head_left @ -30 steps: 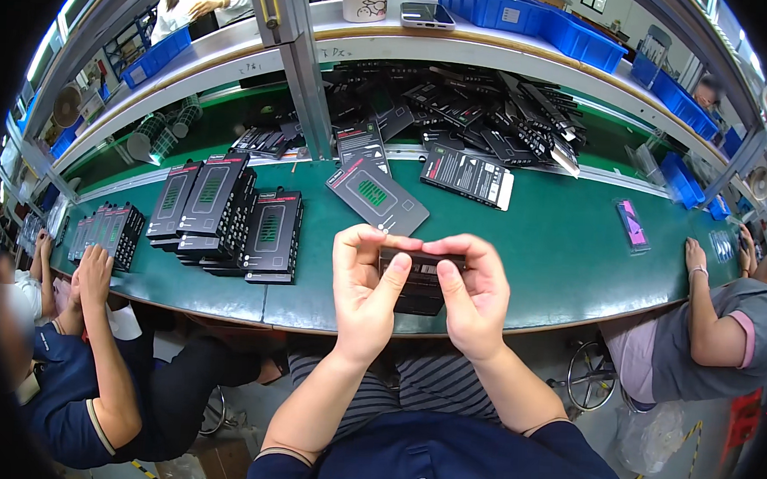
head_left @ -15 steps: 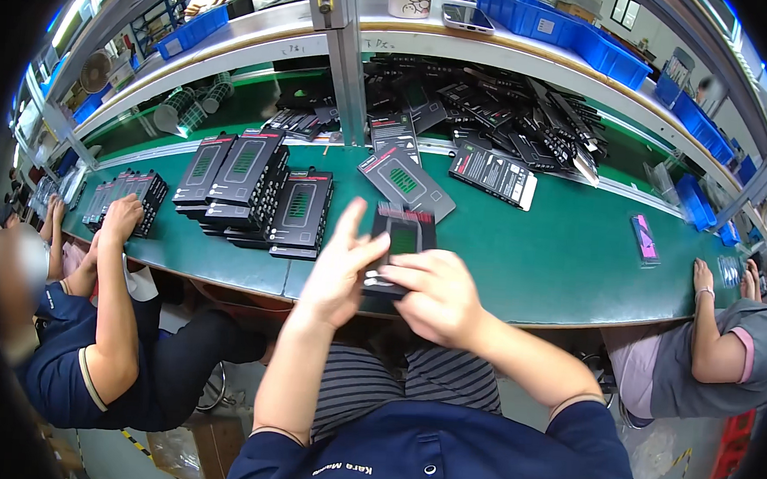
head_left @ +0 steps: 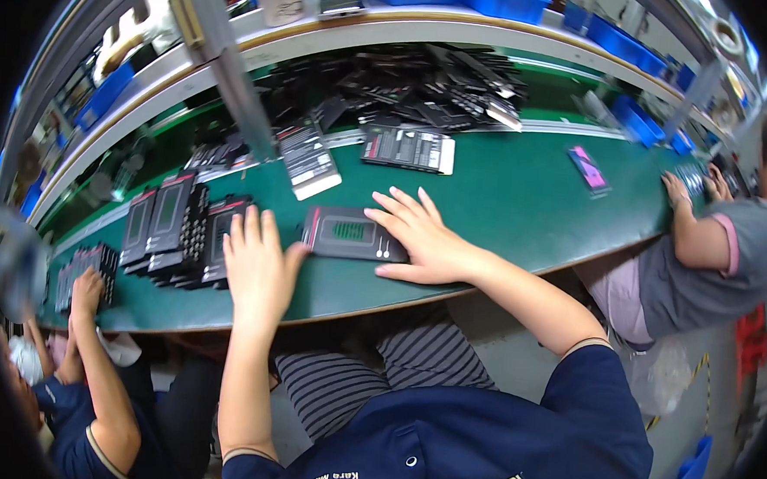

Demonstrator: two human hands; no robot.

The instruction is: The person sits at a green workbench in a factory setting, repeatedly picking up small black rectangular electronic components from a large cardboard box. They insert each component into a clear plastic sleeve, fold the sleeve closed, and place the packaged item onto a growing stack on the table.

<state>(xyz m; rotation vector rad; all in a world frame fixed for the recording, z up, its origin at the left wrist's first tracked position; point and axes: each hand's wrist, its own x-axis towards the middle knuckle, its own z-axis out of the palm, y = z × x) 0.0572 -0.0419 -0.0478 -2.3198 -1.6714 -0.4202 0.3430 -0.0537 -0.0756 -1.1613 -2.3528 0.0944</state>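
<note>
A flat black box (head_left: 347,231) with a green panel and a red stripe lies sideways on the green table in front of me. My right hand (head_left: 427,243) rests over its right end, fingers spread and palm down. To the box's left, my left hand (head_left: 259,272) is stretched out with its fingers apart, the thumb close to the box's left end. Beside those left fingers are stacks of similar boxes (head_left: 170,215); the fingers partly cover the nearest one.
Behind lie a box with printed text (head_left: 308,159), another box (head_left: 408,148) and a large heap of black boxes (head_left: 391,88). A pink-purple package (head_left: 587,169) lies at right. Co-workers sit on both sides. A metal post (head_left: 241,102) stands beyond the stacks.
Both hands had a box held up between them; now they are spread apart, the right over a box lying flat. The tilted box behind is gone from its spot. My view has swung right.
</note>
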